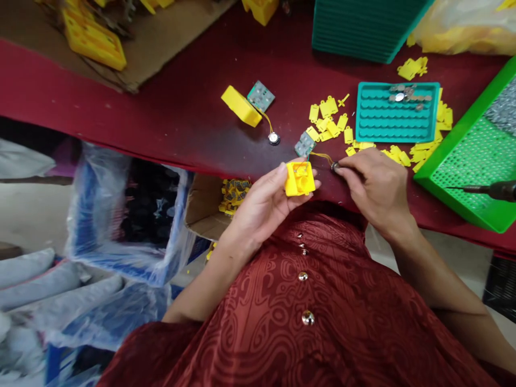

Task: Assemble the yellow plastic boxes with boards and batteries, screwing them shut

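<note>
My left hand [270, 199] is closed round a small yellow plastic housing [300, 179], its open side facing up. From it thin wires run to a grey panel [305, 144] just beyond my fingertips and to a small round speaker-like disc [334, 166]. My right hand [374, 185] pinches that dark disc between thumb and forefinger. Farther off on the red table lies a second yellow housing [241, 105] with a grey panel [261, 96] beside it. Yellow wires link it to another round disc [274, 138].
Loose yellow plates [332, 127] lie around a teal tray [397, 126] holding small round metal parts. A green basket [455, 177] and a screwdriver-like tool [500, 190] are at right. Stacked teal trays [363, 27] stand behind; a cardboard box [205, 207] of yellow parts sits below the edge.
</note>
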`<state>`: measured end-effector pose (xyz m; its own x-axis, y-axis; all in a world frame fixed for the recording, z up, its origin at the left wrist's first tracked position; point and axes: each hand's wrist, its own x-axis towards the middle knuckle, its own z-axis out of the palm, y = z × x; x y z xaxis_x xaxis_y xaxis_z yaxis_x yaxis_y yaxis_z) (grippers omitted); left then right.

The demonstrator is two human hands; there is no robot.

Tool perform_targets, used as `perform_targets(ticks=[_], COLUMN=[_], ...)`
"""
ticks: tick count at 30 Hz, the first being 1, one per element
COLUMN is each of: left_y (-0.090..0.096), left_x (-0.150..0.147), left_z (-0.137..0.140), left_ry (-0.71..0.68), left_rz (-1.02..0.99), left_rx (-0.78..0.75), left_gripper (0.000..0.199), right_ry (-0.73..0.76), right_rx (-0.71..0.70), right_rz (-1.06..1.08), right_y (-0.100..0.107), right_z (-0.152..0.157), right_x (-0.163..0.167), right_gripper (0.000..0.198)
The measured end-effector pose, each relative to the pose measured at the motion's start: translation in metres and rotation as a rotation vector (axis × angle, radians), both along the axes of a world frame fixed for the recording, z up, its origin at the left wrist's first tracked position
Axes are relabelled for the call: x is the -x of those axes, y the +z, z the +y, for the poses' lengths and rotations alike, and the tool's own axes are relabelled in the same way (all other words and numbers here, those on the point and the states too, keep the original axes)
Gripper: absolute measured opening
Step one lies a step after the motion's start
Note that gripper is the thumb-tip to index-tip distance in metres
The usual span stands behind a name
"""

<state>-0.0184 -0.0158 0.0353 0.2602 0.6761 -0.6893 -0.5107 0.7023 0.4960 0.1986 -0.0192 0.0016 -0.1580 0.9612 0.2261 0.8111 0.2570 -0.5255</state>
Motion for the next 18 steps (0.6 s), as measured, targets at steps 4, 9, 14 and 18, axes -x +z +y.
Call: perform_targets(ticks=[4,9,14,18], left_y=[-0.003,-0.009,-0.013,-0.013], left_x=[-0.006,-0.01,-0.008,-0.007], left_z=[0.0,-0.003,-0.007,-0.009], left_ry=[-0.011,-0.028,-0.062,-0.092], left_rz=[-0.03,-0.013,0.062,0.122], left_rx=[0.033,-0.02,-0.102,-0.137], left_gripper=[0.026,0.022,0.025,0.03], right_ry=[-0.073,0.001,0.059,0.079], right_rx=[0.045,0.064,0.026,0.01], right_rz=[0.364,0.438,0.277,0.207], right_y=[0.016,0.026,0.02,0.019], right_z=[-0.002,-0.012,-0.018,-0.02], right_x=[0.008,0.021,0.025,0.025], right_gripper=[0.008,0.009,0.009,0.009])
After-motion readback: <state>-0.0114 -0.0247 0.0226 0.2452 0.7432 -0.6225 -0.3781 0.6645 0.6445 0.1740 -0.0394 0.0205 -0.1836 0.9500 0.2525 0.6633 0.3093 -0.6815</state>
